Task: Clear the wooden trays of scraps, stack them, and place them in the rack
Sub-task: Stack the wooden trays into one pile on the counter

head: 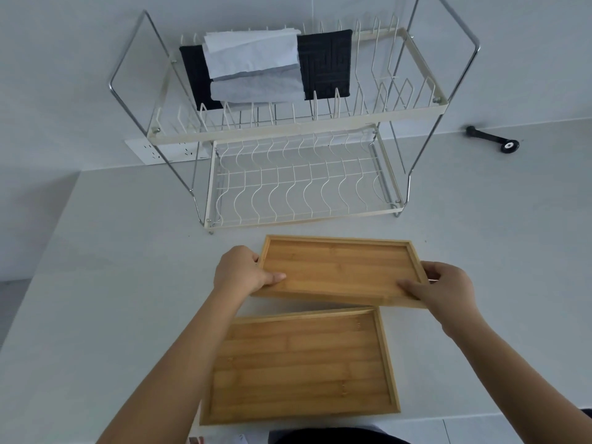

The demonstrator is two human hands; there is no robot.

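Two bamboo trays are in front of me, both free of scraps. The far tray (339, 267) is lifted off the counter and its near edge overlaps the near tray (298, 366), which lies flat. My left hand (240, 272) grips the far tray's left end, thumb on its floor. My right hand (443, 288) grips its right front corner. Behind stands a two-tier white wire dish rack (301, 184); its lower tier holds nothing.
Black mats (326, 64) and folded grey cloths (256, 65) sit on the rack's upper tier. A black tool (493, 139) lies at the back right of the white counter (112, 283). A wall socket (160, 152) sits behind the rack's left leg.
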